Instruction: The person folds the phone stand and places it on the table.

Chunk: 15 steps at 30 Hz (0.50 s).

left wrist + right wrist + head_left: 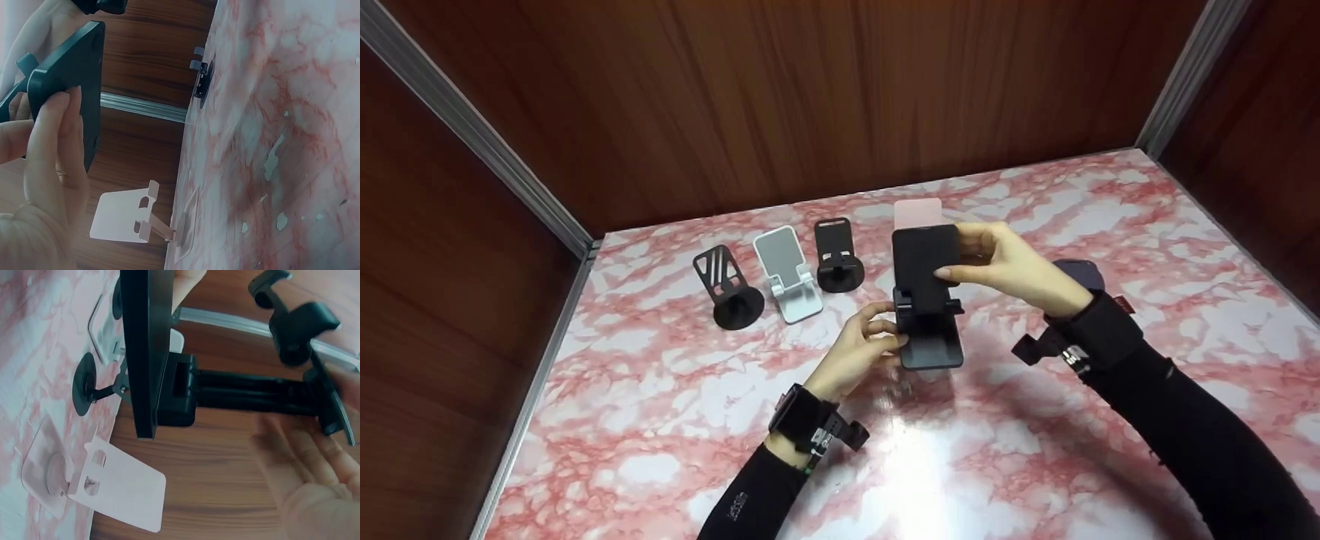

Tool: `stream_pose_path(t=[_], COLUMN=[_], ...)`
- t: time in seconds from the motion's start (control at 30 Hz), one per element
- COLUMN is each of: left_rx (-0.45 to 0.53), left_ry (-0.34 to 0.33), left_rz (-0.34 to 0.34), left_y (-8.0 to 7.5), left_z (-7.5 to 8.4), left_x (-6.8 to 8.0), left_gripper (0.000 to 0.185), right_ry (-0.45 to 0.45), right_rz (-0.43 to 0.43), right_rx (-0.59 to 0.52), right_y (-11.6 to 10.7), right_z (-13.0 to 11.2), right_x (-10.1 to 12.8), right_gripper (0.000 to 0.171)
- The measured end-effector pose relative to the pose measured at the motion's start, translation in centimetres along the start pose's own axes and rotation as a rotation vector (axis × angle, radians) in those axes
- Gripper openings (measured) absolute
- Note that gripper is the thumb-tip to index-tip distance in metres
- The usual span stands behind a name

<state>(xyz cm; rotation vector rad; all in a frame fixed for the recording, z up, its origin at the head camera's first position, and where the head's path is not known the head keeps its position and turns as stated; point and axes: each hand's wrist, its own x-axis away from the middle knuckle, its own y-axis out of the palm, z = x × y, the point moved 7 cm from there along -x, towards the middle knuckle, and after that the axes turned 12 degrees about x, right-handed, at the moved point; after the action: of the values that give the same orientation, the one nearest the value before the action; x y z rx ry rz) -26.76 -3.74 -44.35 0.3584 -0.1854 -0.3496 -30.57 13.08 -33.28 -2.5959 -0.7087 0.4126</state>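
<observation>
A black folding phone stand (926,262) is held up off the table, between both hands. My left hand (862,345) pinches the edge of its flat base (934,351), thumb on one face and fingers on the other. My right hand (1009,262) grips the upper plate by its right edge, with the thumb across the front and the fingers behind. From the right wrist, the stand's extended arm (247,391) shows between base and plate. In the left wrist view, the base (87,84) is tilted in the left fingers.
Behind the hands stands a pink phone stand (919,212). Left of it are a black stand (835,240), a white stand (799,304) and another black stand (739,309). A dark purple object (1080,274) lies partly hidden behind the right wrist. Wood-grain walls (810,105) enclose the marbled table (660,420).
</observation>
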Motion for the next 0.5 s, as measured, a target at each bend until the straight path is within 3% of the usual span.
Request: stream_pose_path(t=[0.5], left_rx=[-0.041], left_ry=[0.008], left_rz=[0.051], left_y=[-0.33], left_z=[0.03], left_x=[-0.02], left_gripper=[0.052], right_ry=[-0.061], right_rz=[0.003], right_rx=[0.073], right_y=[0.09], right_z=[-0.57], right_x=[-0.22], right_gripper=[0.04])
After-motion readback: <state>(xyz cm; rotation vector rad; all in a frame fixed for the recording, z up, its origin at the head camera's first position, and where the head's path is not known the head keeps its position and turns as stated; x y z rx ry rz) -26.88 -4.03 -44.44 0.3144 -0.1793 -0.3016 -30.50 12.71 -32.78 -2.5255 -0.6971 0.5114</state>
